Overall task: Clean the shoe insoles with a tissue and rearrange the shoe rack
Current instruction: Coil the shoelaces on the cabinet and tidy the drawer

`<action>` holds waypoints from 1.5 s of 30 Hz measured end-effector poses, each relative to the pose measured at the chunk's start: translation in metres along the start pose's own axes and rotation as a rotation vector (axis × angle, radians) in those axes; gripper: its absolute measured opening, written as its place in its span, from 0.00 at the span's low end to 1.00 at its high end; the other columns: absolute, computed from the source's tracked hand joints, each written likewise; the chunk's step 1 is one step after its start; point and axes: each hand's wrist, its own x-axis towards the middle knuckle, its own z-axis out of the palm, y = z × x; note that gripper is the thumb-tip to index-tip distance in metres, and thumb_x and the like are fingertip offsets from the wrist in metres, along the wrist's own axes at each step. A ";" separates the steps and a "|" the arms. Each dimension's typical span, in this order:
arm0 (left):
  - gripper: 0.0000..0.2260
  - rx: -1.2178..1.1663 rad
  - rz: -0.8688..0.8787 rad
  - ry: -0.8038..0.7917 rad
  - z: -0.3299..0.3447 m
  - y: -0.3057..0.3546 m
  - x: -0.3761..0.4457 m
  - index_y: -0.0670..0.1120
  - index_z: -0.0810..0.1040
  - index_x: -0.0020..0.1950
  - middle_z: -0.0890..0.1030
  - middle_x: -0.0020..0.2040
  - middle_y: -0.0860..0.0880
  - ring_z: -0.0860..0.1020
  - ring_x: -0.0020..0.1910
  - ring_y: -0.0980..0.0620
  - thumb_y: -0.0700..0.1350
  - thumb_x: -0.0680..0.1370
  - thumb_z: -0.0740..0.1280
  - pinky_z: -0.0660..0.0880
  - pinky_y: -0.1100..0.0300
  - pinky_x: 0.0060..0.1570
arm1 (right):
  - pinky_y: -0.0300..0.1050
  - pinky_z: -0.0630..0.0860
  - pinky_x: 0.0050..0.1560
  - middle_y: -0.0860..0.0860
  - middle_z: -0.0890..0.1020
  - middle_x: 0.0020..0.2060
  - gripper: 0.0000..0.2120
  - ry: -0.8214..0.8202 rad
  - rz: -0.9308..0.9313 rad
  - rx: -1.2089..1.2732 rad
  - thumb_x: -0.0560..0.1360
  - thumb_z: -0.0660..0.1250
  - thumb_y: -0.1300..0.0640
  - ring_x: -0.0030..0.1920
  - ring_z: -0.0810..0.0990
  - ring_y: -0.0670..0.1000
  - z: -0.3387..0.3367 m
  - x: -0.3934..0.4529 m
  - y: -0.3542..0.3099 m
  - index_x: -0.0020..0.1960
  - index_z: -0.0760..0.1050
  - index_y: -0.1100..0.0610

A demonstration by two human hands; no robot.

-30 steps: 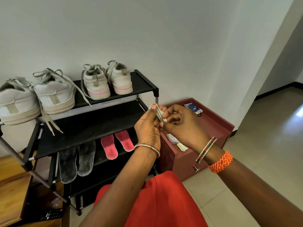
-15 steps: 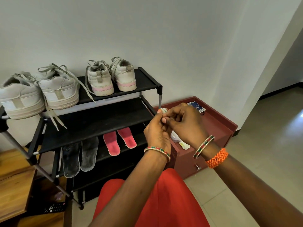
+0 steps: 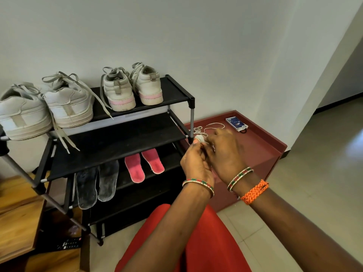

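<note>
My left hand [image 3: 193,160] and my right hand [image 3: 225,154] are pressed together in front of the black shoe rack [image 3: 176,87], fingers curled around a small white wad of tissue [image 3: 200,138]. Most of the tissue is hidden between the hands. Two pink insoles [image 3: 143,166] and two dark grey insoles [image 3: 97,183] lie on the third shelf. On the top shelf stand two white sneakers [image 3: 45,107] at the left and a smaller pair with pink soles [image 3: 133,89] at the right.
A dark red cabinet [image 3: 263,154] stands right of the rack, with a loose shoelace [image 3: 208,127] and a small blue packet [image 3: 236,123] on top. A wooden unit [image 3: 17,222] sits at lower left. Tiled floor [image 3: 324,173] opens to the right.
Both hands have stayed together working the tissue and dropped slightly lower and to the right. The view has shifted, so the shoelace on the cabinet now shows.
</note>
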 end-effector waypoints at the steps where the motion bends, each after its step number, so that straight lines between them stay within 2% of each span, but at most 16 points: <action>1: 0.07 0.009 -0.009 -0.005 0.000 -0.004 0.002 0.40 0.77 0.46 0.81 0.28 0.50 0.79 0.26 0.59 0.37 0.80 0.60 0.76 0.69 0.28 | 0.43 0.63 0.36 0.53 0.76 0.45 0.09 0.010 -0.022 -0.050 0.78 0.61 0.58 0.51 0.72 0.54 0.001 -0.001 0.003 0.48 0.80 0.59; 4: 0.09 0.097 -0.034 -0.003 0.001 -0.021 0.014 0.42 0.77 0.45 0.79 0.34 0.49 0.78 0.30 0.57 0.37 0.80 0.59 0.76 0.68 0.31 | 0.42 0.61 0.31 0.53 0.77 0.36 0.04 0.029 -0.074 -0.126 0.71 0.69 0.61 0.43 0.75 0.56 0.010 -0.005 0.019 0.37 0.79 0.59; 6: 0.09 0.225 -0.090 -0.043 0.002 -0.034 0.023 0.43 0.75 0.42 0.75 0.35 0.48 0.74 0.31 0.56 0.36 0.79 0.58 0.73 0.67 0.31 | 0.43 0.62 0.32 0.53 0.76 0.36 0.04 -0.015 -0.027 -0.092 0.71 0.68 0.61 0.42 0.74 0.54 0.022 -0.005 0.039 0.38 0.79 0.58; 8: 0.10 0.380 -0.181 -0.118 0.003 -0.040 0.035 0.43 0.72 0.39 0.72 0.35 0.47 0.71 0.32 0.55 0.35 0.78 0.56 0.71 0.67 0.31 | 0.43 0.62 0.33 0.50 0.73 0.36 0.07 -0.053 0.107 0.047 0.74 0.65 0.58 0.40 0.70 0.51 0.036 -0.003 0.067 0.39 0.78 0.57; 12: 0.15 0.640 -0.398 -0.188 -0.004 -0.032 0.081 0.37 0.76 0.47 0.80 0.44 0.42 0.78 0.44 0.49 0.43 0.79 0.52 0.74 0.61 0.50 | 0.40 0.65 0.32 0.53 0.74 0.29 0.11 -0.055 0.466 0.485 0.72 0.70 0.58 0.33 0.69 0.45 0.076 0.009 0.146 0.32 0.78 0.60; 16: 0.17 0.790 -0.390 -0.149 -0.025 -0.043 0.150 0.40 0.79 0.49 0.84 0.40 0.47 0.82 0.40 0.51 0.44 0.78 0.52 0.77 0.61 0.45 | 0.47 0.68 0.37 0.63 0.76 0.29 0.12 -0.064 0.732 0.599 0.71 0.72 0.59 0.35 0.69 0.49 0.148 0.023 0.236 0.34 0.78 0.68; 19: 0.16 0.859 -0.387 -0.144 -0.036 -0.061 0.204 0.42 0.79 0.50 0.85 0.38 0.50 0.82 0.36 0.54 0.44 0.79 0.51 0.77 0.62 0.40 | 0.44 0.65 0.36 0.57 0.73 0.29 0.13 -0.089 0.887 0.582 0.71 0.72 0.60 0.34 0.67 0.50 0.198 0.045 0.281 0.34 0.77 0.68; 23: 0.14 0.924 -0.323 -0.216 -0.036 -0.088 0.264 0.44 0.78 0.45 0.84 0.37 0.51 0.80 0.38 0.53 0.43 0.80 0.53 0.77 0.61 0.39 | 0.39 0.65 0.38 0.51 0.73 0.28 0.11 -0.120 1.026 0.537 0.70 0.69 0.63 0.37 0.70 0.49 0.250 0.080 0.313 0.30 0.74 0.60; 27: 0.11 1.029 -0.129 -0.361 -0.021 -0.114 0.318 0.45 0.77 0.45 0.82 0.42 0.50 0.80 0.41 0.54 0.36 0.79 0.57 0.78 0.62 0.40 | 0.46 0.69 0.38 0.62 0.77 0.32 0.08 -0.158 1.017 0.451 0.69 0.68 0.59 0.36 0.71 0.51 0.288 0.099 0.338 0.33 0.78 0.61; 29: 0.12 1.119 0.041 -0.419 -0.017 -0.126 0.340 0.47 0.77 0.43 0.81 0.41 0.54 0.79 0.41 0.61 0.33 0.78 0.58 0.75 0.67 0.40 | 0.46 0.70 0.42 0.54 0.77 0.29 0.09 -0.181 0.971 0.407 0.67 0.66 0.53 0.37 0.74 0.51 0.302 0.101 0.348 0.32 0.78 0.57; 30: 0.12 1.186 0.138 -0.451 -0.019 -0.131 0.347 0.47 0.78 0.44 0.81 0.42 0.54 0.78 0.41 0.65 0.32 0.77 0.60 0.74 0.70 0.42 | 0.47 0.73 0.47 0.52 0.80 0.31 0.09 -0.157 0.946 0.395 0.67 0.66 0.51 0.39 0.77 0.51 0.306 0.099 0.349 0.35 0.81 0.55; 32: 0.14 1.294 0.278 -0.473 -0.028 -0.138 0.357 0.49 0.79 0.48 0.80 0.45 0.57 0.77 0.42 0.70 0.31 0.74 0.60 0.72 0.73 0.48 | 0.52 0.75 0.54 0.53 0.84 0.41 0.11 -0.039 0.892 0.386 0.70 0.68 0.50 0.46 0.81 0.55 0.314 0.091 0.351 0.44 0.84 0.55; 34: 0.16 1.338 0.375 -0.450 -0.040 -0.142 0.362 0.54 0.79 0.47 0.80 0.44 0.62 0.77 0.44 0.68 0.36 0.71 0.59 0.74 0.68 0.51 | 0.55 0.75 0.52 0.54 0.84 0.43 0.11 0.053 0.831 0.374 0.71 0.69 0.51 0.46 0.80 0.58 0.320 0.083 0.352 0.46 0.84 0.57; 36: 0.16 1.338 0.404 -0.415 -0.042 -0.144 0.366 0.57 0.78 0.45 0.80 0.43 0.62 0.79 0.45 0.62 0.39 0.68 0.58 0.75 0.62 0.53 | 0.55 0.75 0.50 0.55 0.83 0.43 0.11 0.090 0.817 0.363 0.72 0.69 0.52 0.45 0.80 0.58 0.324 0.081 0.353 0.47 0.83 0.59; 41: 0.15 1.363 0.380 -0.362 -0.038 -0.140 0.376 0.52 0.78 0.48 0.80 0.47 0.57 0.78 0.45 0.56 0.41 0.68 0.58 0.76 0.54 0.51 | 0.49 0.75 0.50 0.52 0.83 0.46 0.11 0.092 0.807 0.357 0.74 0.68 0.51 0.48 0.79 0.55 0.323 0.083 0.351 0.51 0.83 0.56; 45: 0.15 1.370 0.395 -0.322 -0.042 -0.138 0.375 0.53 0.78 0.47 0.79 0.44 0.61 0.76 0.42 0.56 0.41 0.67 0.57 0.76 0.55 0.50 | 0.52 0.75 0.52 0.51 0.83 0.45 0.12 0.118 0.809 0.385 0.75 0.67 0.49 0.47 0.79 0.54 0.323 0.082 0.352 0.52 0.82 0.54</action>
